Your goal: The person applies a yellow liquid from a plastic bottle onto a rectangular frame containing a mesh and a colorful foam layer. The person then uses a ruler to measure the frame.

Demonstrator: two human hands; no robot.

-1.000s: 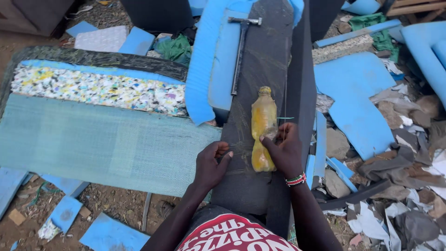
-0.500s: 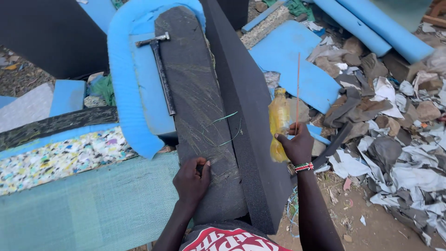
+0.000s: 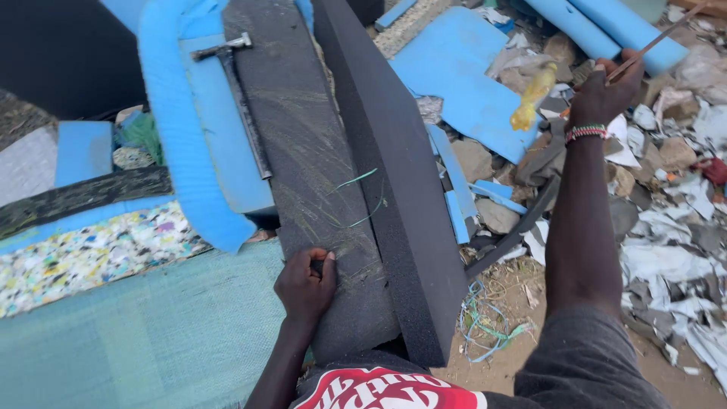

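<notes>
I see my left hand [image 3: 305,284] low in the middle of the frame. It is curled tight, with the fingers pinched together, and it rests on the dark fabric panel [image 3: 310,174] that runs from the bottom middle up to the top of the frame. A thin green thread [image 3: 362,198] lies on that panel just above my left hand. I cannot tell if the hand is pinching the thread.

My right hand [image 3: 606,95] is far away from it, up in the upper right of the frame, with the arm stretched out. It is closed on a thin brown stick [image 3: 657,39] that points up and to the right. It wears a bead bracelet [image 3: 587,132] at the wrist. A yellow plastic bottle [image 3: 532,95] is just to the left of this hand. I cannot tell if the hand holds the bottle too.

A hammer [image 3: 236,95] lies on blue foam [image 3: 170,136] in the upper left, beside the dark panel. A tall grey foam block [image 3: 394,174] stands along the right edge of the panel. A green woven sheet [image 3: 136,333] fills the lower left. Above it is a strip of speckled foam [image 3: 91,254]. Torn paper and stones [image 3: 674,227] cover the ground on the right. More blue foam pieces [image 3: 462,83] lie at the top middle.
</notes>
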